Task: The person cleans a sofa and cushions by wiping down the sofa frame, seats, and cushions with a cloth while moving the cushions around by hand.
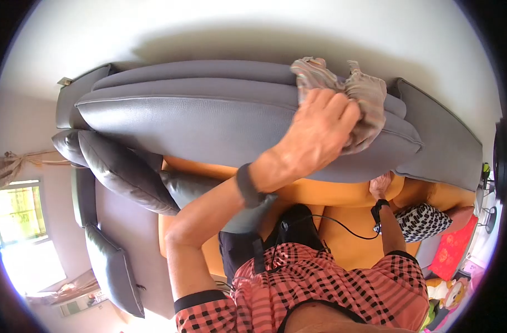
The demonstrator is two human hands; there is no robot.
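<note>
My left hand is closed on a crumpled striped cloth, with the fingers wrapped into it. The cloth lies against the upper part of a grey sofa back cushion and drapes over its top edge. Lower and to the right, my right hand is at the underside of that cushion, against the orange part of the sofa. Its fingers are mostly hidden beneath the cushion's lower edge. A dark band is on each wrist.
Dark grey pillows lean at the left. A black-and-white patterned pillow sits by my right forearm, near a red cloth. A black cable runs from my waist toward my right wrist. A window is far left.
</note>
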